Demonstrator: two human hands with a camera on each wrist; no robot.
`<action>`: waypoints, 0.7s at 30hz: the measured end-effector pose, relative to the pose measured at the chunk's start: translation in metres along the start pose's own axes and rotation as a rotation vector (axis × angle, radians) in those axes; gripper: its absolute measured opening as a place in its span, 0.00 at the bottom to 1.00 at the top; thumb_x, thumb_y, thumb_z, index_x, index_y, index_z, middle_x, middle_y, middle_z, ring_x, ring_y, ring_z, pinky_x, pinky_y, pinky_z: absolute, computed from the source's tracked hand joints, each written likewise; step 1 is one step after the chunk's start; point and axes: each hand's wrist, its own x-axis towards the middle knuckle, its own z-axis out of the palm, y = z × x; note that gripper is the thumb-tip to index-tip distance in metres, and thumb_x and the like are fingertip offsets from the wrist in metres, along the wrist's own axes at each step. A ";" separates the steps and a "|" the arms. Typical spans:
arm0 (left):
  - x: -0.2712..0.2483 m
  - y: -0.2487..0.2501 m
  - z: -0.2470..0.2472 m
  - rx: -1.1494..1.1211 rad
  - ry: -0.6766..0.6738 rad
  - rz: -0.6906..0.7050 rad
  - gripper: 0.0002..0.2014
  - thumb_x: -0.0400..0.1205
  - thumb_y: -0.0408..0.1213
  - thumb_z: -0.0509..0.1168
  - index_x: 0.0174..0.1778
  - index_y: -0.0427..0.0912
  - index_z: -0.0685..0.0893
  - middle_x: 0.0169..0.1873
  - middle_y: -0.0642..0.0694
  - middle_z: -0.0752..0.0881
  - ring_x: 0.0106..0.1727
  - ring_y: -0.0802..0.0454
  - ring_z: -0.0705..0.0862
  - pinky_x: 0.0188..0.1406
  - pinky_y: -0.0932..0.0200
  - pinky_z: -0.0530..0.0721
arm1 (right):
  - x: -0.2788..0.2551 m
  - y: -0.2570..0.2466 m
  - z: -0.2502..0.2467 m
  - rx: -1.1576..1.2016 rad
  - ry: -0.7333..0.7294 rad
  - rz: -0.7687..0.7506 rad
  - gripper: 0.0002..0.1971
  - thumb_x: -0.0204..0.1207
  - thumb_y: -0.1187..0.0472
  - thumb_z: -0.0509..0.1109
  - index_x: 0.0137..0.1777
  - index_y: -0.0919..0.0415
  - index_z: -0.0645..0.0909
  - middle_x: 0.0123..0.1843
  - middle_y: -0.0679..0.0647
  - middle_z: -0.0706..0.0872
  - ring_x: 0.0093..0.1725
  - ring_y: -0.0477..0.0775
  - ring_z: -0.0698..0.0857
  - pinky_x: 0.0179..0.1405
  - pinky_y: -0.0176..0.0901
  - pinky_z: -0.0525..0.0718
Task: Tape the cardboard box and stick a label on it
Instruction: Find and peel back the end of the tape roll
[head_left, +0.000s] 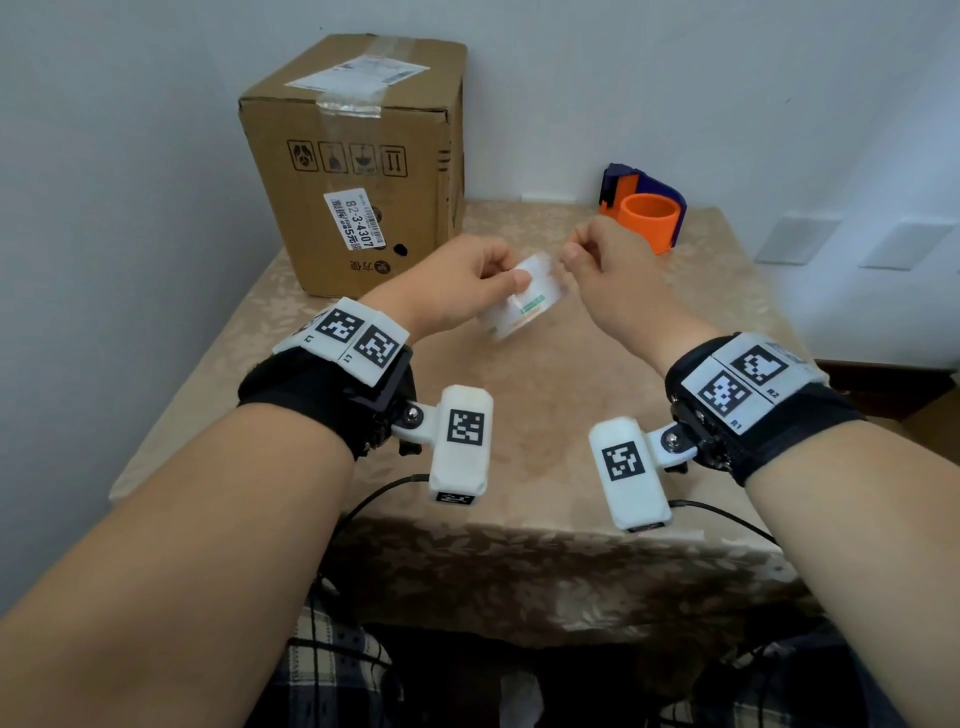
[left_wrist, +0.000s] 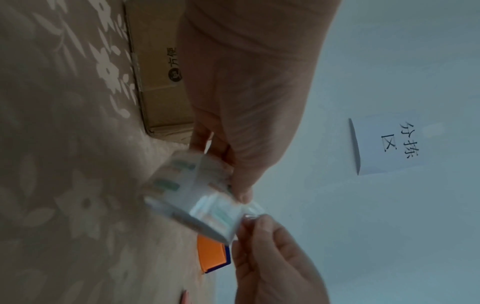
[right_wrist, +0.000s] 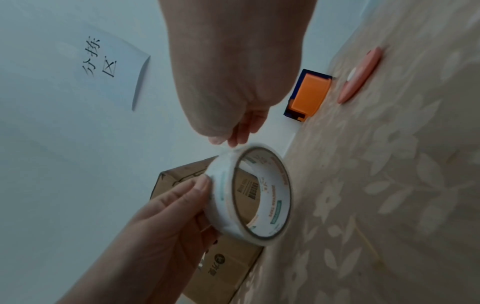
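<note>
**Tape end being picked free**

Box first: tall brown cardboard box (head_left: 358, 161) stands beyond the left knuckles. Left hand (head_left: 457, 280) curls round the white printed tape roll (right_wrist: 249, 195), held above the table. Right hand (head_left: 602, 260) pinches at the roll's loose end, thumb and fingertip closed. Best practice, I judge: steady the roll, peel slowly so the strip lifts whole.
</note>
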 end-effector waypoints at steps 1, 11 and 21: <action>0.000 -0.002 0.000 0.038 0.012 0.000 0.08 0.84 0.38 0.62 0.38 0.45 0.80 0.38 0.43 0.84 0.37 0.54 0.80 0.41 0.59 0.77 | -0.002 -0.003 0.001 0.015 -0.009 -0.010 0.08 0.83 0.65 0.58 0.49 0.67 0.77 0.45 0.58 0.84 0.44 0.52 0.80 0.46 0.44 0.78; -0.002 -0.002 0.000 0.013 0.041 -0.012 0.07 0.85 0.37 0.61 0.47 0.38 0.81 0.41 0.43 0.84 0.40 0.53 0.79 0.42 0.58 0.76 | 0.003 0.003 -0.002 0.385 -0.069 0.233 0.06 0.81 0.60 0.64 0.44 0.60 0.79 0.40 0.51 0.83 0.44 0.50 0.83 0.46 0.40 0.85; 0.003 0.002 0.001 -0.656 0.159 -0.081 0.13 0.81 0.30 0.53 0.33 0.41 0.78 0.25 0.50 0.77 0.29 0.55 0.73 0.34 0.59 0.70 | 0.000 0.010 -0.008 0.443 -0.377 0.109 0.39 0.64 0.41 0.76 0.73 0.57 0.71 0.65 0.52 0.82 0.62 0.48 0.82 0.60 0.39 0.82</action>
